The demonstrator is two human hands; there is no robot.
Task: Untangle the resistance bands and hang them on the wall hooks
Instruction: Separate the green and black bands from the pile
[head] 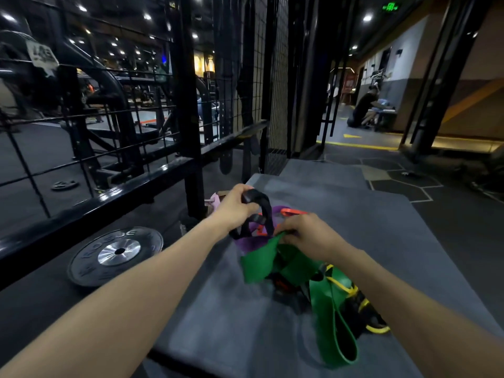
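Far left, a black wire fence (109, 132) with gym machines behind it. On the floor near left, a black weight plate (116, 256) lies flat, beside the grey mat (354, 227).

Left hand (236, 207) is over the far part of the mat, fingers curled tight round a black band (259, 211), lifting its loop up off the pile. Below it a purple band (253, 242) and an orange band (293, 212) run through the same knot, touching the black one.

Right hand (305, 234) is just right of the left, fingers pinching the top edge of a wide green band (272, 261). The green band drapes down and runs nearer and right, ending in a loop flat on the mat. A yellow band (351, 291) crosses it, tangled with more black material beneath; exact weave can't be told.

All bands sit in one heap on the mat. No container holds them. Far right, a person (364, 107) kneels by a bench.
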